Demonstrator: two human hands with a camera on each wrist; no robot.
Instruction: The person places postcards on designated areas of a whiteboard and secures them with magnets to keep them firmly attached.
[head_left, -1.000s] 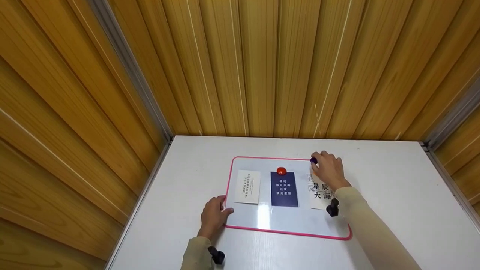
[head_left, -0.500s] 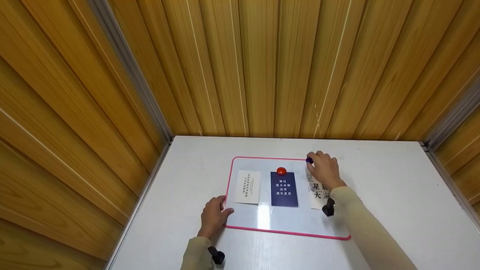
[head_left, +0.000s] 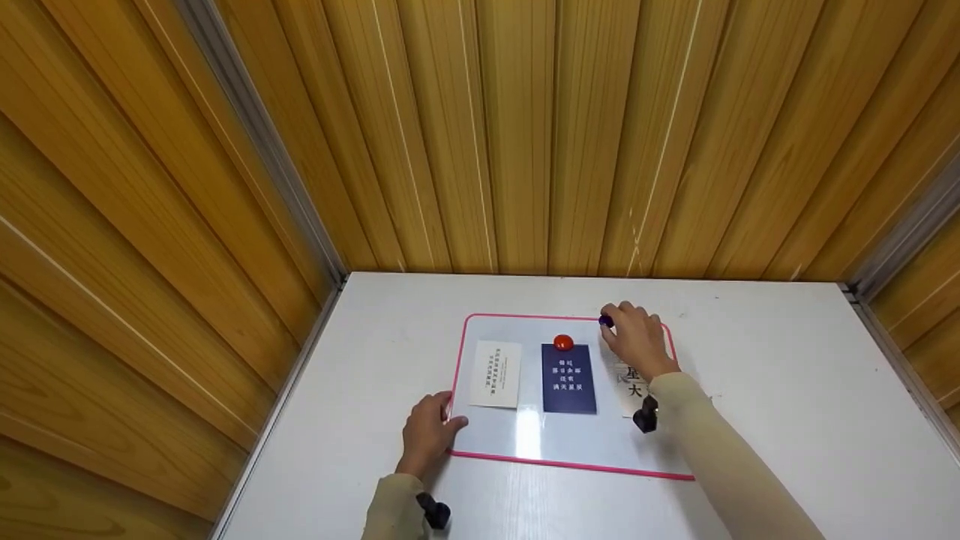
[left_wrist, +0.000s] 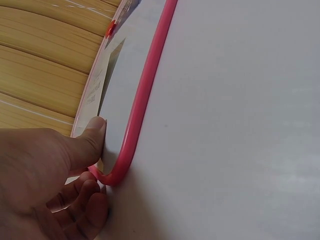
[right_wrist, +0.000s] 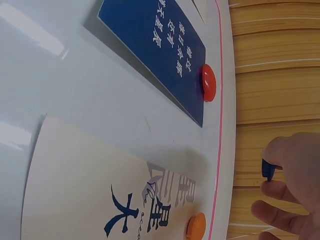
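My left hand (head_left: 429, 435) grips the lower left edge of a pink-framed whiteboard (head_left: 491, 439), thumb on its face and fingers around the rim. In my right hand (head_left: 637, 337) a dark blue round magnet (head_left: 606, 320) is pinched between thumb and finger, raised off the board near its top edge. A navy card (head_left: 568, 379) lies at the middle with a red magnet (head_left: 563, 343) on its top edge. To its left is a white card (head_left: 496, 373). My right hand partly hides the cream card (right_wrist: 90, 185), which has an orange magnet (right_wrist: 196, 226) at its top.
The board is on a white table (head_left: 787, 390). Wood-patterned panels (head_left: 517, 135) rise behind the table and at both sides, with a grey metal post (head_left: 262, 127) at the left corner.
My right hand has moved left along the board's top edge with the blue magnet, uncovering the board's top right corner. The left hand, cards and red magnet have stayed put.
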